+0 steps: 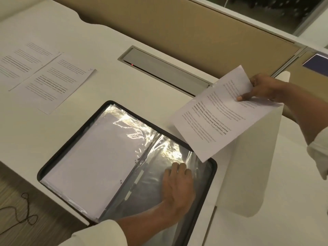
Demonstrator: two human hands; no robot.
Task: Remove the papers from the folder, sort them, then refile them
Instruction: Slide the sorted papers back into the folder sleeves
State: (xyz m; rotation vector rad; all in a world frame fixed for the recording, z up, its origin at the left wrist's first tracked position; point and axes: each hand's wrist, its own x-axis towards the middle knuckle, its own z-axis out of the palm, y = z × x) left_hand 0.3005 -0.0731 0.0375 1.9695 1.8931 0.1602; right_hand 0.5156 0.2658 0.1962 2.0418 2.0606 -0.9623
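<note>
An open black folder with clear plastic sleeves lies at the desk's front edge. Its left page holds white sheets inside a sleeve; the right sleeve looks dark and empty. My left hand rests flat on that right sleeve, fingers spread. My right hand pinches a printed sheet by its far edge and holds it in the air above the folder's right corner. Two printed sheets lie on the desk at the far left, overlapping.
A grey cable hatch is set into the desk behind the folder. A beige partition runs along the back. A white divider panel stands at the right. A cord lies on the floor at lower left.
</note>
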